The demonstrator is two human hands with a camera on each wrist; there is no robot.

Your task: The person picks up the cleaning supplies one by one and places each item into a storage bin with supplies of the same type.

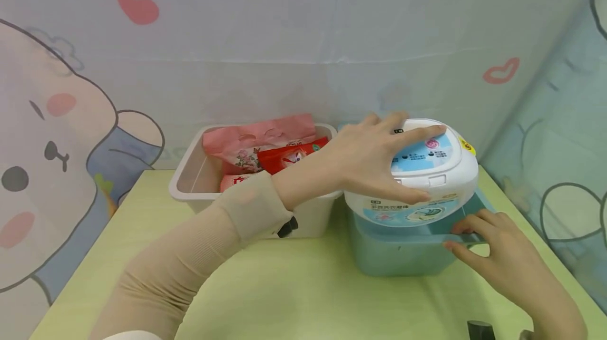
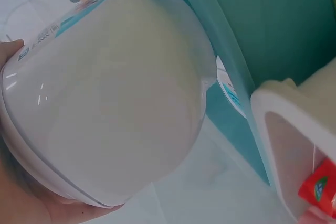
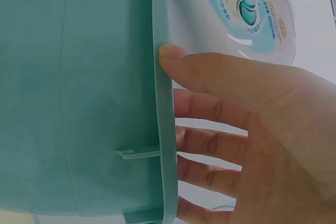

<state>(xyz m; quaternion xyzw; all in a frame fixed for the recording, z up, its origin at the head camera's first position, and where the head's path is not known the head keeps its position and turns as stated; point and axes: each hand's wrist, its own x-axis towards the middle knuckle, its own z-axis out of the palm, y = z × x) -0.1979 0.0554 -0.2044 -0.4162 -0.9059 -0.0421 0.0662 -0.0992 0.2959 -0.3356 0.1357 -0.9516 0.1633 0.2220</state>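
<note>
My left hand [image 1: 374, 158] spans the lid of a white tub of laundry pods [image 1: 417, 182], gripping it from above with fingers and thumb on opposite sides. The tub has a blue label and hangs tilted over a teal bin [image 1: 403, 255], covering much of its opening. Its smooth white base [image 2: 115, 93] faces the left wrist camera. At the bin's front right corner my right hand [image 1: 502, 255] holds the rim, thumb outside and fingers inside. Part of a white and blue item [image 2: 229, 88] shows beyond the bin's edge in the left wrist view.
Left of the teal bin stands a white bin [image 1: 189, 197] holding a pink package [image 1: 261, 137] and a red packet [image 1: 284, 157]. My left forearm passes in front of it. A small black object [image 1: 480, 329] lies at the table's [image 1: 284, 292] front. A printed curtain hangs behind.
</note>
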